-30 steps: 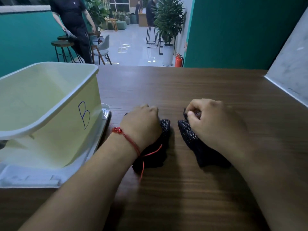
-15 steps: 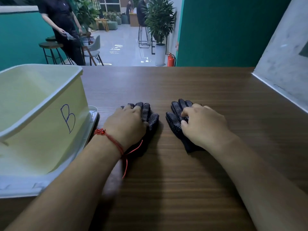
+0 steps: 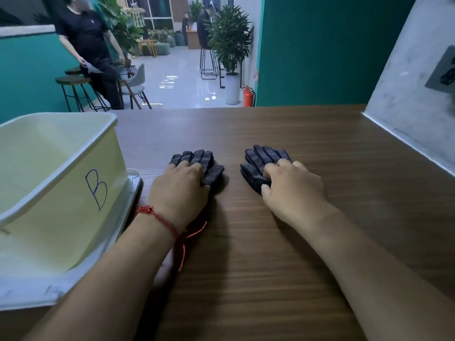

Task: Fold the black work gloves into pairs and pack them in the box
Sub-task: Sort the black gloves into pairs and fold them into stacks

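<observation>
Two black work gloves with white dots lie flat on the wooden table (image 3: 283, 254), fingers pointing away from me. My left hand (image 3: 179, 190) rests palm-down on the left glove (image 3: 199, 159) and covers its palm and cuff. My right hand (image 3: 293, 190) lies on the right glove (image 3: 258, 161) with bent fingers, its thumb at the glove's near edge. Only the gloves' finger parts show. The pale yellow box (image 3: 73, 193), marked with a blue "B", stands open to the left of my left hand; I see nothing inside it.
The box sits on a white lid (image 3: 134, 177) whose corner sticks out near my left hand. A grey wall panel (image 3: 406, 94) borders the table on the right. Beyond the table's far edge a person (image 3: 91, 45) stands by stools.
The gloves were bunched under my curled hands; now they lie spread flat with their fingers fanned out. Both hands slid back toward the cuffs.
</observation>
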Motion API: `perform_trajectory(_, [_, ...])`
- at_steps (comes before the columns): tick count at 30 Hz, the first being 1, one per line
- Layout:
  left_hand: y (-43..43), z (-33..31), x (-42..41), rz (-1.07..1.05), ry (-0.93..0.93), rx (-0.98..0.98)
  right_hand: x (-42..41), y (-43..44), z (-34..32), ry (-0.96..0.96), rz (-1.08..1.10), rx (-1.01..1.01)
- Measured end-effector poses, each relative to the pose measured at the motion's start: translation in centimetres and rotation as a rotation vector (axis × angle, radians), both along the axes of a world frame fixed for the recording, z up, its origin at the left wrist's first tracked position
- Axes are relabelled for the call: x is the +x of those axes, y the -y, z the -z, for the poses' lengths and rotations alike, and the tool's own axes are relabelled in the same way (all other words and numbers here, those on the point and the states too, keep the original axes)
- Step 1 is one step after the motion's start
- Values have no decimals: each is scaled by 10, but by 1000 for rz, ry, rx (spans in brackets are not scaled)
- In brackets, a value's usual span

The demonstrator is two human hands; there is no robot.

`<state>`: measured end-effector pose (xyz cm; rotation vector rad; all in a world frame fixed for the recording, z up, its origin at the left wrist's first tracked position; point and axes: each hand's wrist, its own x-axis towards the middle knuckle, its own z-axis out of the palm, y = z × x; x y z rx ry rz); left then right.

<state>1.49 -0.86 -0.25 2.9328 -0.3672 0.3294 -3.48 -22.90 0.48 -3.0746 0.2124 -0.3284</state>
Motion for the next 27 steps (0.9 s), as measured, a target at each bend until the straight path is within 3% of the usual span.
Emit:
perform_trajectory(6, [-6,15,19,-100,115,-19,29,27,26,129,8,128])
perform_trajectory(11, [-8,21,22,-97,149,8,40,37,39,110,-19,194])
perform_trajectory(18, [-25,11,26,-54,119,-308,36,37,41,182,-36,279])
perform_trajectory(27, [-28,-1,23,-93,218,-366,28,56,39,292,-114,403])
